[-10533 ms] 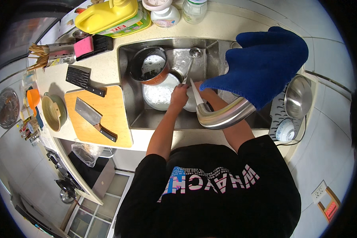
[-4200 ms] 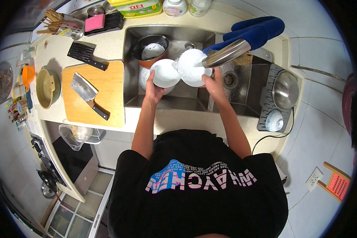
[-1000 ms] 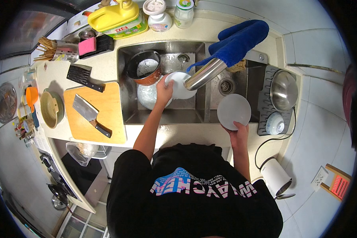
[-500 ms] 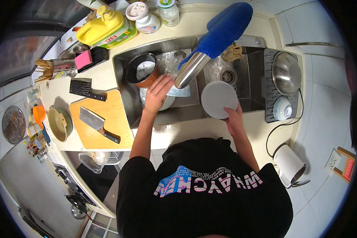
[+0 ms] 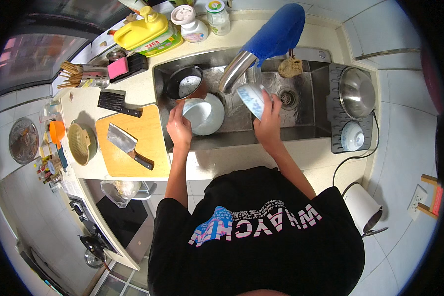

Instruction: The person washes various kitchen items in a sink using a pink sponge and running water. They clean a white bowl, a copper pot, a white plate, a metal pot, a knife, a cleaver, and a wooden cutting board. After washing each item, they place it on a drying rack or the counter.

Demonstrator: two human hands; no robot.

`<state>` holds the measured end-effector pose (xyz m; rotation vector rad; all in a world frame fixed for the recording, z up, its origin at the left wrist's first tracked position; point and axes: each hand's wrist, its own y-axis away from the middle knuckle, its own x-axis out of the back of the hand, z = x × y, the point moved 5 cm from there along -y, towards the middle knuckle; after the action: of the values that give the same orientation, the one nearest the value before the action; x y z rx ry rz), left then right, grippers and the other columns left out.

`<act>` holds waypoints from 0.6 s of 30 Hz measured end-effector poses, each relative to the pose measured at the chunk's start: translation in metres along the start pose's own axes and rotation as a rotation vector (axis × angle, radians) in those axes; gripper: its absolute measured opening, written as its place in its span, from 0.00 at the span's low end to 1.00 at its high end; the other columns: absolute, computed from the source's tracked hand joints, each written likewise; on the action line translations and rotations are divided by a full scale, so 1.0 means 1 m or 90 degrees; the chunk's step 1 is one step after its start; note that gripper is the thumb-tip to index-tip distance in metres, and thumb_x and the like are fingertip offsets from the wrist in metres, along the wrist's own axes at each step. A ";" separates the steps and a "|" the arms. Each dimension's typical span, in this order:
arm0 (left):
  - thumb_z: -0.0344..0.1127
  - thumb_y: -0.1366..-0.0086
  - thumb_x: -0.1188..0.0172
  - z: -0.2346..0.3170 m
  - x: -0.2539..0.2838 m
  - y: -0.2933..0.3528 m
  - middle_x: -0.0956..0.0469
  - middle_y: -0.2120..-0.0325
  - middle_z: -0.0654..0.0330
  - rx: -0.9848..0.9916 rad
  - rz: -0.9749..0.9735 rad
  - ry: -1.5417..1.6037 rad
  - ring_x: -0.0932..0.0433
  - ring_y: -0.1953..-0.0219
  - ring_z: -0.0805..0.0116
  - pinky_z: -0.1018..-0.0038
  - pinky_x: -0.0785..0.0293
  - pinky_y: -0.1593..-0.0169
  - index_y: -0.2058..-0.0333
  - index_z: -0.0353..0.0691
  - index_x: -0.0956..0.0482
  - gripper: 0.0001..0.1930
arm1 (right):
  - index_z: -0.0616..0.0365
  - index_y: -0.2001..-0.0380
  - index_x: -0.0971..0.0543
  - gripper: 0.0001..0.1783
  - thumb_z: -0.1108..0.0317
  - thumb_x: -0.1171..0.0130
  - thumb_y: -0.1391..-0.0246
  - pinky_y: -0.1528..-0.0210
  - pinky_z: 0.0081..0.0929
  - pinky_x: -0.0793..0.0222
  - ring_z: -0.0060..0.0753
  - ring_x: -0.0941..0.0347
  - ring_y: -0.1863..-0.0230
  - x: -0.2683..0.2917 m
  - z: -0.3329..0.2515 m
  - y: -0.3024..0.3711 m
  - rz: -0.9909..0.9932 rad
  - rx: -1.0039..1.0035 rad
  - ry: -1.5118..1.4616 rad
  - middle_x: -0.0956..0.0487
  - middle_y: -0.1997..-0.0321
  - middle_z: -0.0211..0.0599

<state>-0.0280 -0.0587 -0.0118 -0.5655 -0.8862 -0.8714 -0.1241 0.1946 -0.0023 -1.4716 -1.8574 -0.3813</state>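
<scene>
Over the left sink basin [image 5: 239, 134], my left hand [image 5: 179, 129] grips a small white bowl [image 5: 198, 114] by its left rim, with its inside showing. Behind that bowl, a larger pale round dish [image 5: 217, 118] lies in the basin. My right hand [image 5: 269, 120] is closed around a white bowl with blue pattern [image 5: 250, 100], tilted on its side near the divider. The steel faucet spout [image 5: 236, 73], wrapped higher up in blue cloth [image 5: 276, 34], points down between the two hands. A dark-lined, copper-coloured pot [image 5: 200, 92] with suds inside stands at the basin's back left.
A cutting board [image 5: 128, 165] carries a cleaver [image 5: 122, 138]; a black slotted turner [image 5: 112, 102] lies at its far edge. On the right, a grey drying mat [image 5: 336, 98] bears a steel bowl [image 5: 357, 92] and a patterned bowl [image 5: 352, 136]. A yellow jug [image 5: 145, 30] stands behind the sink.
My left hand has left the spout and now grips a white bowl. The right hand has moved up and left; it showed a pale round dish before and holds the patterned bowl now. The spout has swung slightly.
</scene>
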 end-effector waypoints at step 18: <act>0.23 0.43 0.47 0.003 -0.062 0.044 0.22 0.65 0.57 0.484 -0.292 0.732 0.21 0.70 0.69 0.78 0.24 0.76 0.53 0.32 0.27 0.17 | 0.66 0.47 0.36 0.32 0.80 0.59 0.63 0.46 0.41 0.36 0.52 0.32 0.47 -0.017 0.036 0.021 -0.195 -0.480 -0.407 0.28 0.52 0.54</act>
<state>-0.0137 -0.0074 -0.0663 0.7968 -0.1996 -0.9836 -0.1161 0.2110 -0.0436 -1.9498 -2.6402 -0.9186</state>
